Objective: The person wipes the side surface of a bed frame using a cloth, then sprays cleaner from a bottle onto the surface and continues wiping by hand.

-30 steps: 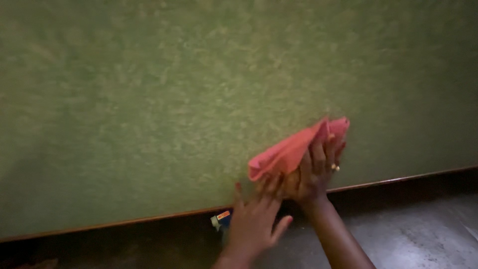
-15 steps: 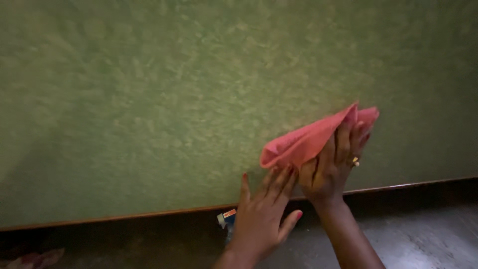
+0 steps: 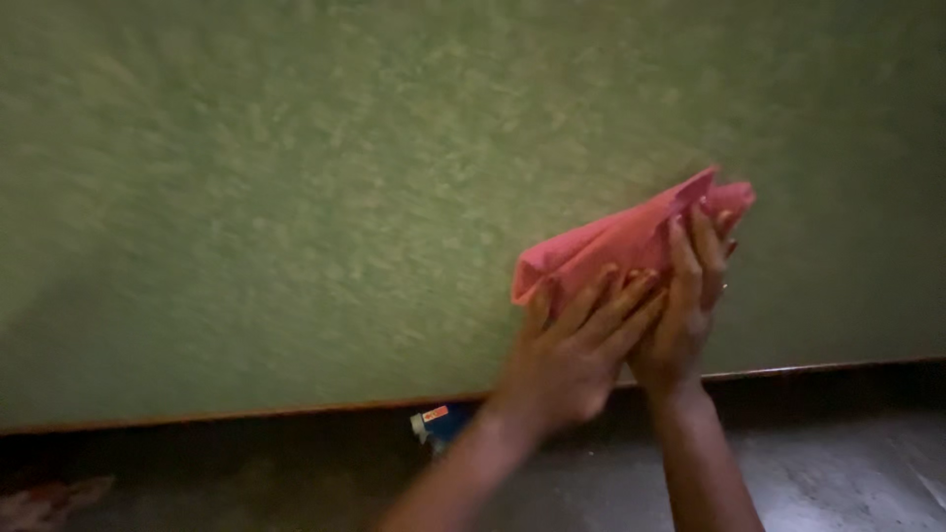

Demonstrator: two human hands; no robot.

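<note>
Head view: both hands flat on a pink cloth [image 3: 631, 241], pressed to the green wall [image 3: 296, 197] near its lower edge. Left hand [image 3: 572, 355] fingers spread on the cloth; right hand [image 3: 690, 296] fingers together. Step looks like wiping; a next stroke needs steady pressure.

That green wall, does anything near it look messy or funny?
A small blue and white box lies on the dark floor against the skirting, looking dropped. Otherwise both hands just press a folded pink cloth on the textured green wall.
</note>
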